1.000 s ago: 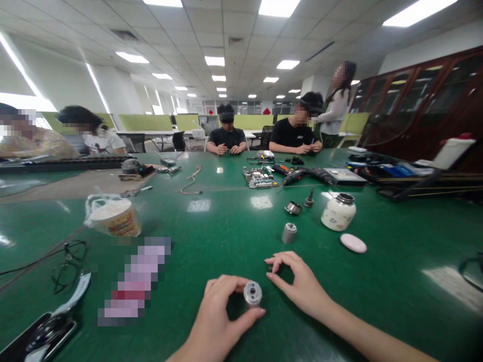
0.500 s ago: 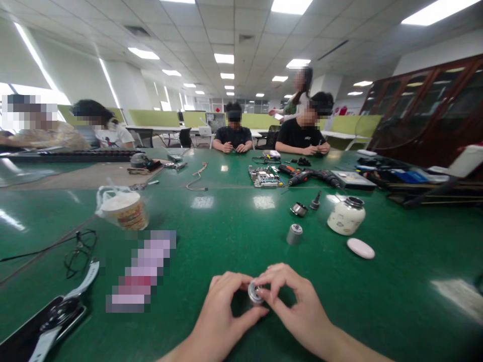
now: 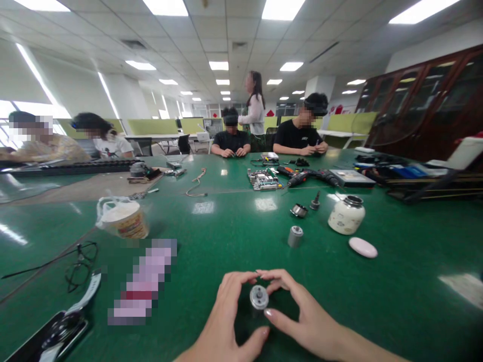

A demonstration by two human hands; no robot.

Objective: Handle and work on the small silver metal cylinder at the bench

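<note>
glossy green tabletop | metal cylinder near-left of the white jar | left hand curved, open, beside it; right hand close against it, can't tell if gripping | beyond jar: person in black, dark cabinets

Bright here: I've got ceiling panels overhead, daylight from the left windows (blown out). Green table throws glare at me, including 2 squarish patches mid-table. Side edges stretched, far detail soft, purple strip pixelated.
</note>
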